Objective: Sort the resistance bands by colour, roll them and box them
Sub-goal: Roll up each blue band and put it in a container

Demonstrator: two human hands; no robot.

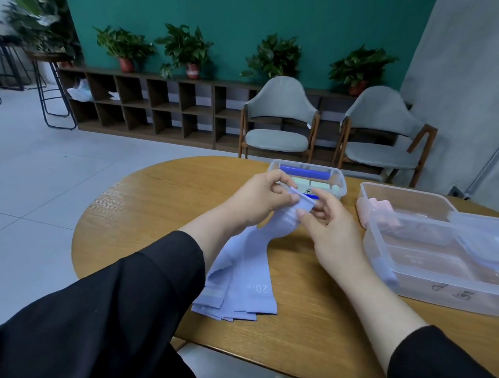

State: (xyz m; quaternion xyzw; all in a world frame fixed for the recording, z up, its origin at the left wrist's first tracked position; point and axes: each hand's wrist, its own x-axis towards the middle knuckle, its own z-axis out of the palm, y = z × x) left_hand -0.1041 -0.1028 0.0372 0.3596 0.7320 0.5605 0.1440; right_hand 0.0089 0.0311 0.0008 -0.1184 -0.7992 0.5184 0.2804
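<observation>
Lavender-blue flat resistance bands (238, 277) lie in a loose stack on our round wooden table (156, 190), their near ends fanned out by our left sleeve (108, 311), one of them printed "20". The far end of the stack rises off the table to our two hands, which meet above it. Our left hand (261, 196) pinches the raised end from the left, fingers curled over the top edge. Our right hand (327, 220) grips the same end from the right, thumb pressed on the front of the band and fingers curled behind it. Between the hands the band end is bent over into a short fold.

Just beyond our hands sits a small clear plastic box (338, 181) holding a dark blue roll (303, 171) along its far side and pale green rolls (314, 184) beside it. To the right, well apart from our hands, stands a larger clear plastic container (382, 251) with a pink roll (381, 211) at its left end.
</observation>
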